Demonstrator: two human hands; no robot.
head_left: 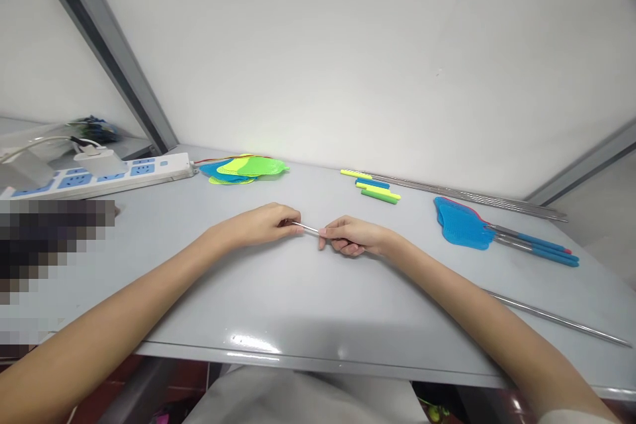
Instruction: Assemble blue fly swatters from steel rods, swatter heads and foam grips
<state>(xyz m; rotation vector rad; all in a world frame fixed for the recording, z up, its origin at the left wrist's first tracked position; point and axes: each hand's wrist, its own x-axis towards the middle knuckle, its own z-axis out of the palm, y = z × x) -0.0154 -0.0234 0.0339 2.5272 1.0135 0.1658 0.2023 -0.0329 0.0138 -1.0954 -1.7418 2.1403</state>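
Note:
My left hand (271,222), near the middle of the table, pinches the tip of a thin metal rod (311,230) between thumb and fingers. My right hand (355,236) grips the same rod a short way to the right, its fingers curled in. A long shiny rod length (556,318) comes out from under my right forearm and lines up with the piece between my hands; the forearm hides the stretch in between. Behind my right hand lie several yellow, blue and green plastic tubes (378,196).
Blue fly swatters (464,225) with metal shafts lie at the right, before several long metal rods (477,197) along the wall. Green, yellow and blue swatter heads (253,165) are piled at the back left, beside a white power strip (173,165). The table's front edge (298,356) is close to me.

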